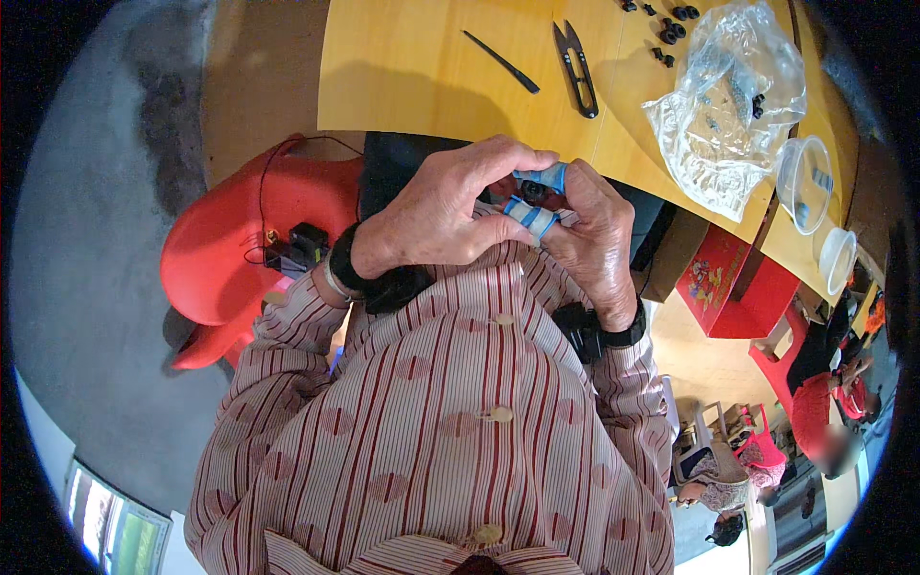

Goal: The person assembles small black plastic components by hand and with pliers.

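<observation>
My two hands meet in front of my chest, just off the near edge of the table. Between their fingertips sits a small round black part, mostly covered by the fingers. My left hand is closed from the left, thumb and index finger curved round the part. From the other side my right hand closes on it too. Blue-and-white wraps cover fingertips where the hands come together. A black thread snipper and a thin dark pointed tool lie on the yellow table beyond them.
At the right, a clear plastic bag holds a few black parts, with more black parts behind it. Two clear plastic cups stand by the table's right edge. A red chair carrying a black device is left; people sit far right.
</observation>
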`<state>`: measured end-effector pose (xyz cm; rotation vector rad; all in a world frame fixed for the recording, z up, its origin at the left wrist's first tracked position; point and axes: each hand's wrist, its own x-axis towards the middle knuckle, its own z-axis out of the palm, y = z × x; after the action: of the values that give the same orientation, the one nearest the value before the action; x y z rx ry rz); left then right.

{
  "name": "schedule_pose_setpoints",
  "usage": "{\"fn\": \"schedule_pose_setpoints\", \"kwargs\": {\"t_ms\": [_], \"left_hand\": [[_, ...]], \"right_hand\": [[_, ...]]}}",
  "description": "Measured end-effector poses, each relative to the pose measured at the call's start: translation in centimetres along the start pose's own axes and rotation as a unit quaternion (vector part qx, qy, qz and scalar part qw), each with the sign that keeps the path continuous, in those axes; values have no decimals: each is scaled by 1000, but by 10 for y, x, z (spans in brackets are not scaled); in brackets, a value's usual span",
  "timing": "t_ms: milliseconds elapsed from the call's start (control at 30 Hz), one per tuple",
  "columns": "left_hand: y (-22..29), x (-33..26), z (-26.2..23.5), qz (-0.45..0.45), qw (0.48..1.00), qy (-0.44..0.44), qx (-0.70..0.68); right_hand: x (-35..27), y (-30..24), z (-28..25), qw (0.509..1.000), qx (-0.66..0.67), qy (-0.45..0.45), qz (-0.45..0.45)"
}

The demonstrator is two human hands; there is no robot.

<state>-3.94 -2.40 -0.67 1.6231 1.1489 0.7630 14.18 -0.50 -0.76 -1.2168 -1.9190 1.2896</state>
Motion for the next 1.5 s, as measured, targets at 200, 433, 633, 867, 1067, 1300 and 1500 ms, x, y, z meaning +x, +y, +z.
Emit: {"fn": "schedule_pose_setpoints", "kwargs": {"t_ms": [200, 433, 633, 867, 1067, 1300, 1500], "left_hand": [[3, 0, -4, 1, 1000, -18, -6], [1, 0, -1, 34, 999, 10, 5], [3, 4, -2, 32, 999, -9, -5], [7, 15, 2, 60, 998, -23, 18], [14, 28, 6, 138, 990, -6, 28], [12, 39, 9, 72, 994, -81, 28], [-1, 75, -9, 58, 995, -51, 68]], "right_hand": [[-1, 3, -4, 998, -47, -4, -49], [4, 7, -7, 989, -103, 12, -109], [2, 6, -10, 980, -141, 22, -137], [-4, 5, -17, 977, -149, 51, -142], [-7, 4, -31, 973, -148, 75, -159], [-40, 25, -55, 985, -154, 74, -18], [-94, 73, -87, 957, -79, 186, 206]]}}
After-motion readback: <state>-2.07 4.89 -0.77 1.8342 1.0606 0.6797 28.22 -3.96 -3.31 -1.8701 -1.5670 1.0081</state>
